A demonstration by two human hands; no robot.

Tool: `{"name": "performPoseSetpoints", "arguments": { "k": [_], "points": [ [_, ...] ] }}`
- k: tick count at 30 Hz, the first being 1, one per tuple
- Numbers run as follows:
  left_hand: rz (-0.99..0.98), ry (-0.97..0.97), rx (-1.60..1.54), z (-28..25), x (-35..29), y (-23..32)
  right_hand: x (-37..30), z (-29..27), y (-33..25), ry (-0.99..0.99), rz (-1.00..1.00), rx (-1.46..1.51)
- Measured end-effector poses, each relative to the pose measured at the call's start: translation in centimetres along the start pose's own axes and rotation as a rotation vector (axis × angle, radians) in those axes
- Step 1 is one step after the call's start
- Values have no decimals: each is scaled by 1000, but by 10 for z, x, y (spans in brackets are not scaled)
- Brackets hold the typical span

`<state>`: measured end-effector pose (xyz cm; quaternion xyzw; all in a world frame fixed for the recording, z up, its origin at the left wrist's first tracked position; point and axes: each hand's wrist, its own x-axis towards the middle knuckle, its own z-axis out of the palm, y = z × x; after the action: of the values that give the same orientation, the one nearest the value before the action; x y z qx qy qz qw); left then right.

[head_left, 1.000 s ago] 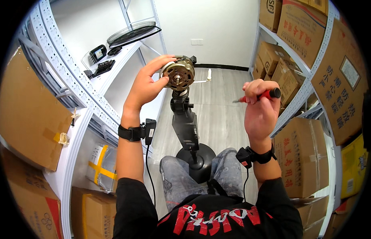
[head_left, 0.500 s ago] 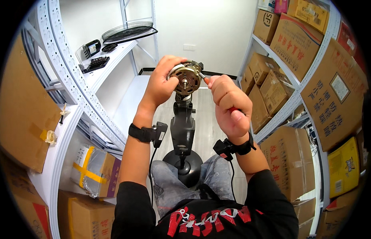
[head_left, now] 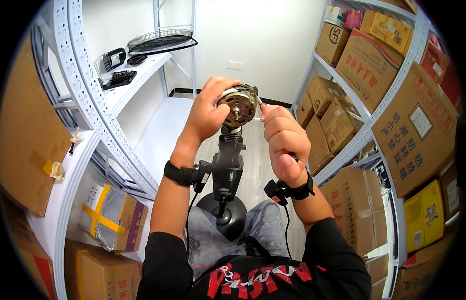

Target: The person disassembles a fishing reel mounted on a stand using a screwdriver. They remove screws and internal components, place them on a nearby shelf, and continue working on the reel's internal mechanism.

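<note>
An exposed fan motor (head_left: 245, 102), brownish and round with a short shaft at its centre, sits atop a black fan stand (head_left: 227, 172). My left hand (head_left: 207, 112) is wrapped round the motor's left side, thumb against its front rim. In my right hand (head_left: 288, 142) is a screwdriver (head_left: 261, 103), its handle mostly hidden in the fist. Its metal shaft points up and left to the motor's right edge; whether the tip sits in a screw I cannot tell. The stand's round black base (head_left: 236, 220) rests between my legs.
On the left shelf (head_left: 138, 82) lie a fan grille (head_left: 160, 40), a black motor cover (head_left: 114, 59) and a small black tray (head_left: 120, 79) of bits. Cardboard boxes (head_left: 365, 70) fill the right rack. Another carton (head_left: 350, 210) stands beside my right arm. Black devices are strapped to both wrists.
My right fist has turned a little round the screwdriver, and the handle's end looks different in the palm. My left hand keeps its hold on the motor. The whole view has shifted slightly.
</note>
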<state>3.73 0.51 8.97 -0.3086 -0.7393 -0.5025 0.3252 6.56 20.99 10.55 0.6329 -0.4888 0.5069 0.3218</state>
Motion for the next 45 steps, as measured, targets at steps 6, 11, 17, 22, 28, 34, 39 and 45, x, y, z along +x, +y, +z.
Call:
{"name": "performPoseSetpoints", "arguments": {
  "k": [6,11,17,22,28,34,39,45],
  "points": [
    [-6,13,-12,2,-1,1,-1,2,4,17,29,-6],
    [7,18,6,2,1,2,-1,2,6,13,43,-24],
    [1,23,68,2,1,0,13,10,-12,177,221,-391],
    [26,73,160,11,-1,7,15,-18,-60,151,755,-489],
    [112,131,371,25,-1,13,24,-58,-47,-37,1143,-566],
    [103,163,396,36,-1,16,43,-94,3,-355,1406,-475],
    [89,167,438,35,-3,21,57,-101,21,-343,1681,-284],
    [15,198,386,34,-2,18,38,-83,20,-541,1020,-941]
  ]
}}
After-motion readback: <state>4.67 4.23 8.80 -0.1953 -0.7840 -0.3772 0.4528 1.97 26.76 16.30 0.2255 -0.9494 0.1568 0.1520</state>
